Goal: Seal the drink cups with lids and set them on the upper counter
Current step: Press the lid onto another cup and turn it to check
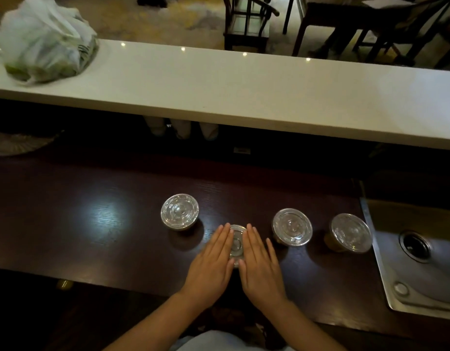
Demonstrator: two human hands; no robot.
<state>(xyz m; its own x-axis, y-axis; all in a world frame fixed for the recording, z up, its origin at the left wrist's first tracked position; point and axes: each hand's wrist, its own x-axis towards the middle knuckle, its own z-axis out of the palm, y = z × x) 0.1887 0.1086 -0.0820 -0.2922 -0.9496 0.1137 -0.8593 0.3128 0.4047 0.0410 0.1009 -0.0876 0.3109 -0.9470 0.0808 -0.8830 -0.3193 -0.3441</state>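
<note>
Several drink cups with clear plastic lids stand on the dark wooden lower counter (79, 224). One lidded cup (179, 211) is to the left, another lidded cup (291, 227) to the right and a third lidded cup (350, 233) further right by the sink. A fourth cup with its lid (236, 245) stands nearest me. My left hand (213, 262) and my right hand (260, 262) lie flat on that lid, fingers straight, one on each side. The white upper counter (244, 97) runs across behind, with no cups on it.
A white plastic bag (44, 41) holding green items sits at the left end of the upper counter. A steel sink (416, 262) lies at the right of the lower counter. Stacked paper cups (181, 129) hang beneath the upper counter. Dark chairs (246, 21) stand beyond.
</note>
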